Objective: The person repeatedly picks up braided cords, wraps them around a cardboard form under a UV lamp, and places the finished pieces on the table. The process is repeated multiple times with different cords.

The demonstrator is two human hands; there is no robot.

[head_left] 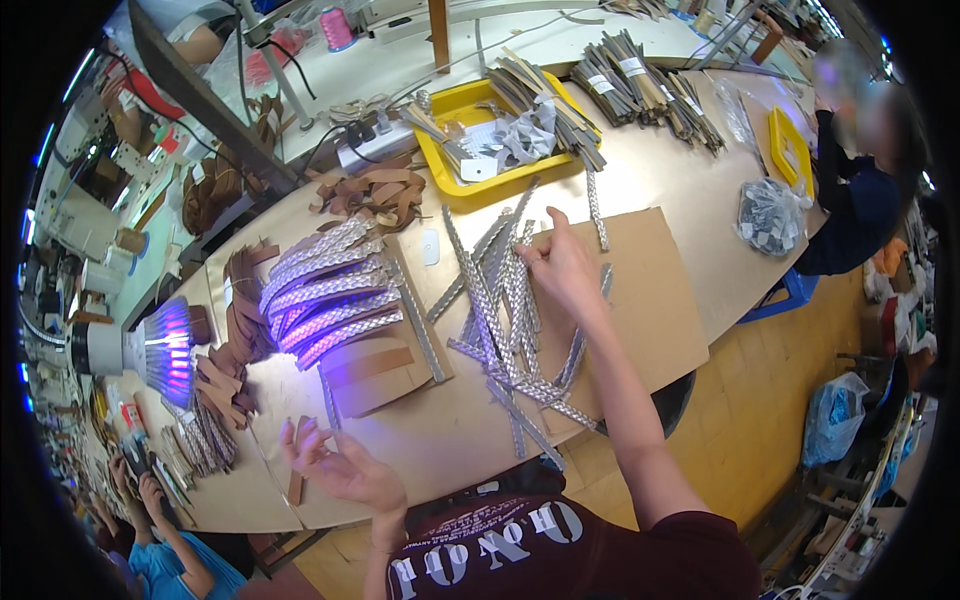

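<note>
My right hand (pixel 562 268) reaches out over a loose pile of silver braided strips (pixel 505 330) lying on a brown cardboard sheet (pixel 655 300); its fingers pinch the top end of one strip. My left hand (pixel 335 462) hovers near the table's front edge, fingers spread, close to a single silver strip (pixel 330 400) and a small brown strap piece (pixel 297 480). To the left, a row of silver strips (pixel 330 290) lies side by side under purple light from a lamp (pixel 150 345).
A yellow tray (pixel 450 170) with strips and grey wrapping sits at the back. Bundles of dark strips (pixel 640 85) lie beyond it. Brown leather pieces (pixel 235 350) crowd the left side. Another person (pixel 860 190) works at the right end; other hands (pixel 140 490) appear lower left.
</note>
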